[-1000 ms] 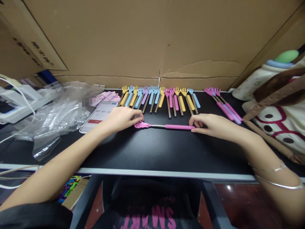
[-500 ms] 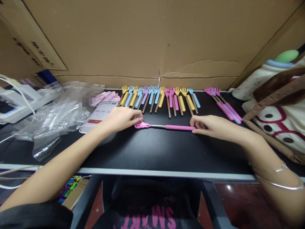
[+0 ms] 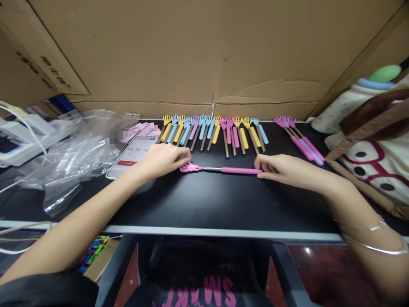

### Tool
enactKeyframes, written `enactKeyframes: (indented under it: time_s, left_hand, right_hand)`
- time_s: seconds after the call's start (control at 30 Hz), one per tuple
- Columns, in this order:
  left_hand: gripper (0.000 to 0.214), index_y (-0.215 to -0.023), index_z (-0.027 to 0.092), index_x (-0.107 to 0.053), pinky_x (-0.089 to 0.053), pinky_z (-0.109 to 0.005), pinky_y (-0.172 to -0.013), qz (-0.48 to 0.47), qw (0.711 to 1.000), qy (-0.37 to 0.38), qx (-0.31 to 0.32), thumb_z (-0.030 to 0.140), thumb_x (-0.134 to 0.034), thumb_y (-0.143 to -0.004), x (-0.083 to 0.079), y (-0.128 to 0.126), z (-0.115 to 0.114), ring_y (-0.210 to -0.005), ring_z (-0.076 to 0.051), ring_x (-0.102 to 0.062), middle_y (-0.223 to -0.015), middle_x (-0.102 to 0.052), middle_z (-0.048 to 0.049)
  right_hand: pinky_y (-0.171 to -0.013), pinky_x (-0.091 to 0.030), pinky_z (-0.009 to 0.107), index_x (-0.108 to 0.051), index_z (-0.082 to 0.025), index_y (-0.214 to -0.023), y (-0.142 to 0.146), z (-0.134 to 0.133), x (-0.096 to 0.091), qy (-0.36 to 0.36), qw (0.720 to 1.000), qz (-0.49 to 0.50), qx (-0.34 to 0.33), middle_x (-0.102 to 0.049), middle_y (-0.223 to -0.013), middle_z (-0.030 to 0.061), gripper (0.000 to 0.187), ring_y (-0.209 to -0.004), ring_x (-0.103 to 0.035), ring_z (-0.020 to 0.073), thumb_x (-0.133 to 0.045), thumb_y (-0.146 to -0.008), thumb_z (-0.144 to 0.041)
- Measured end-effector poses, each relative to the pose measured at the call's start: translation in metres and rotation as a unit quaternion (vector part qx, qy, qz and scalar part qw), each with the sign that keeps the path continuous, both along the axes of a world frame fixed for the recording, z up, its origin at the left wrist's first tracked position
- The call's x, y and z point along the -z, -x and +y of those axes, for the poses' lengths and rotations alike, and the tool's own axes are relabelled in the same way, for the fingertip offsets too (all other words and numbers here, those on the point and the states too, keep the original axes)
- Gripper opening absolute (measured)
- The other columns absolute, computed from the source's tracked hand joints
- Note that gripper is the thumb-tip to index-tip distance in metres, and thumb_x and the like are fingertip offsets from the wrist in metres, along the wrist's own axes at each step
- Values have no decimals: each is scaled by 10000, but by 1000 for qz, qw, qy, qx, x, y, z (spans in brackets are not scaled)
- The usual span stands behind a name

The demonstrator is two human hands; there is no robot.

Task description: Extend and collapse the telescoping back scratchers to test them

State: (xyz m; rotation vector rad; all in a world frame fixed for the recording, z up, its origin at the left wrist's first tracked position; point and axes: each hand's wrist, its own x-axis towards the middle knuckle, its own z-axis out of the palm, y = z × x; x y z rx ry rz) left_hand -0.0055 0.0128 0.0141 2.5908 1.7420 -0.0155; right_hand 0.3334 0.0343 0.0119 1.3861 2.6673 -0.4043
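Note:
A pink back scratcher lies crosswise on the black desk, a short stretch of its metal rod showing between the claw head and the grip. My left hand is closed at the claw end, fingertips against the prongs. At the other end my right hand pinches the tip of the pink grip between thumb and fingers. Behind it, a row of back scratchers in yellow, blue, purple and pink lines the back of the desk. Farther right, a small group of pink and purple back scratchers lies slanted.
A phone running a timer lies beside my left wrist, near clear plastic bags and pink printed cards. A white device with cables sits far left. Cardboard walls the back; a bottle and cloth bag stand right.
Both hands keep their hold on the pink back scratcher, which lies in the same place. The phone's timer has advanced; otherwise only a slight shift of view shows.

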Motion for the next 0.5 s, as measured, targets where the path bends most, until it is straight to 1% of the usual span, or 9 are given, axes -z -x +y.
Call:
enactKeyframes:
  time_s: [0.17,0.37,0.5]
  left_hand:
    - [257,-933,275,-621,-315,-215,-560,6,1000,3,0,389,-391,-920,1,0,0,-673,-153,-593,-802,-691,30]
    - [277,-933,263,-614,-299,-225,-544,14,1000,-5,3,391,-369,-926,2,0,0,-661,-153,-587,-793,-677,15]
    - [273,-933,266,-606,-286,-224,-542,22,1000,-5,1,392,-364,-927,1,-1,-1,-664,-159,-588,-785,-675,11]
  right_hand:
    - [-516,-288,214,-509,-232,-919,-1,-1,0,-2,1000,-6,1,-555,-659,-27,248,-548,-480,101,-463,-851,-466]
    - [-506,-276,208,-509,-222,-911,0,-1,0,-12,1000,-2,-10,-550,-656,-22,237,-535,-470,93,-460,-858,-448]
    - [-509,-282,212,-504,-228,-915,1,-1,0,-11,1000,-2,-5,-557,-664,-22,241,-545,-477,98,-457,-855,-457]
